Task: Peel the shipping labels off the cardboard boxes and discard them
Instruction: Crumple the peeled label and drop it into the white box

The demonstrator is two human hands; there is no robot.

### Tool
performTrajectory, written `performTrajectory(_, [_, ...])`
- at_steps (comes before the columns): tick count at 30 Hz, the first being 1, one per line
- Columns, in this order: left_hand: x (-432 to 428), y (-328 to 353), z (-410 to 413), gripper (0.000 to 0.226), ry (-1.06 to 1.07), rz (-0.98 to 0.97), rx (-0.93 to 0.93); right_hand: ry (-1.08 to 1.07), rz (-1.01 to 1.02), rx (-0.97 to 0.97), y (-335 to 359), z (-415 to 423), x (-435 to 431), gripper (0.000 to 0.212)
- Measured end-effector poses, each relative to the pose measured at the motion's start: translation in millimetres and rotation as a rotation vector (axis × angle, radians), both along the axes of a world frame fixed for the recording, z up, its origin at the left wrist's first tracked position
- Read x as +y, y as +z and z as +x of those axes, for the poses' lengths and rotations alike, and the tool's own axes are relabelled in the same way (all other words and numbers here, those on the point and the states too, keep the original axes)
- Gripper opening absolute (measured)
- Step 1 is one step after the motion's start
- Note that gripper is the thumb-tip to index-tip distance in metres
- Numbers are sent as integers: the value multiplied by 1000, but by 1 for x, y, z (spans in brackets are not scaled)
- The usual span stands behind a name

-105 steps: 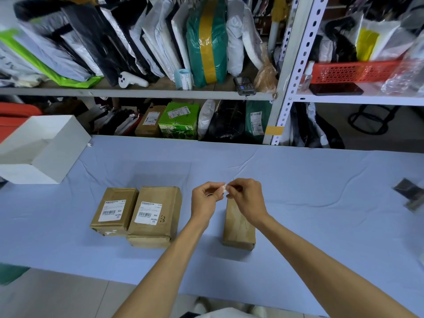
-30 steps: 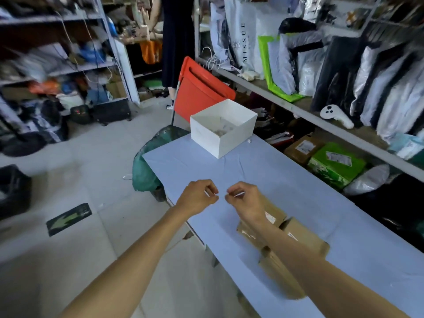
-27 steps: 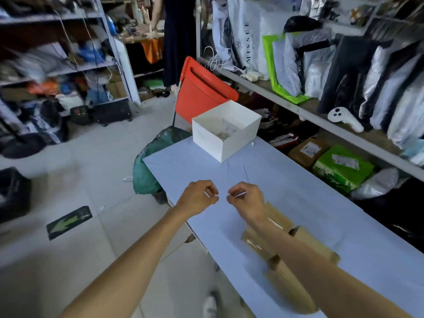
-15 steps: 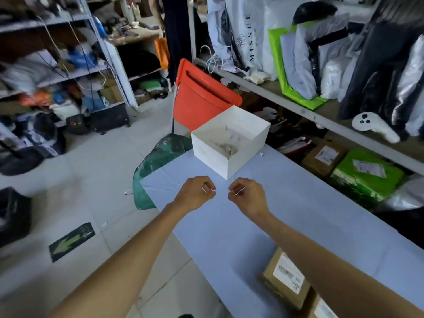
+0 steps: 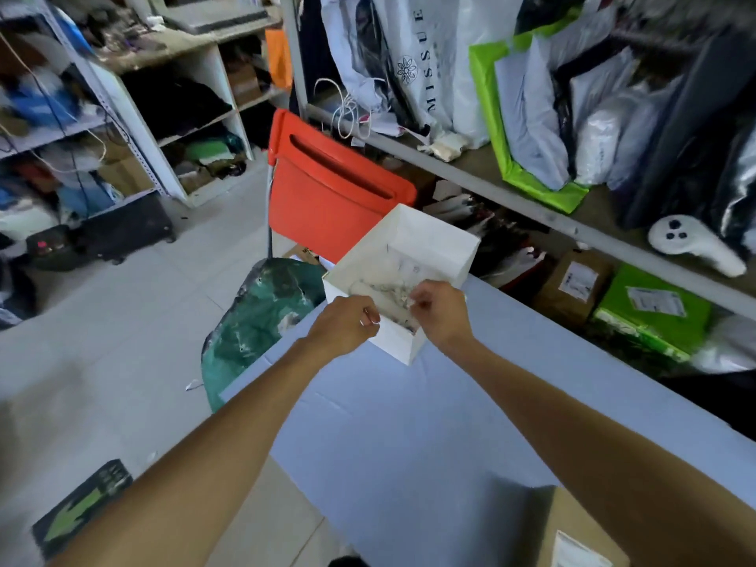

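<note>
Dropping a label scrap into the box
Right hand (image 5: 439, 311), pinching a scrap (image 5: 405, 301), sits over the white box (image 5: 433, 243); left hand (image 5: 347, 327), at nine o'clock, is curled, contents unclear.

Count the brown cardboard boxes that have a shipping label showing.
2. One cardboard box sits on the table at the bottom right; another brown box stands under the shelf beside the green parcel. Others may be out of frame.

We are reaching both bare arms forward and holding them nearly parallel, wrists straight. Our left hand (image 5: 345, 327) is curling into a loose fist, thumb pressing against the forefinger. Our right hand (image 5: 439, 315) is sitting just beside it, knuckles up, its fingers (image 5: 421, 299) pinching together and pointing down and away from us
</note>
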State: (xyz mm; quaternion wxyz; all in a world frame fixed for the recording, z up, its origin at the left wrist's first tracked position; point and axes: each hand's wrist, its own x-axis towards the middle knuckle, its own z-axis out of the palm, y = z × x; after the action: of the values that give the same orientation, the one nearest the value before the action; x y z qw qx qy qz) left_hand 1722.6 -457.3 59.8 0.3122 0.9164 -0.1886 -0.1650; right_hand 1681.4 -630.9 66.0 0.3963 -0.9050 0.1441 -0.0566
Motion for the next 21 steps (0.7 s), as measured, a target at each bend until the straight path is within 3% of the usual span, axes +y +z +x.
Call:
performTrajectory(6, [-11,17,49,8,-60,8,-21,25,-95,73,8,55,2,46])
performTrajectory(21, [-39,28,54,15,-109,38,-15,77,-218,172,19,38,-13,42])
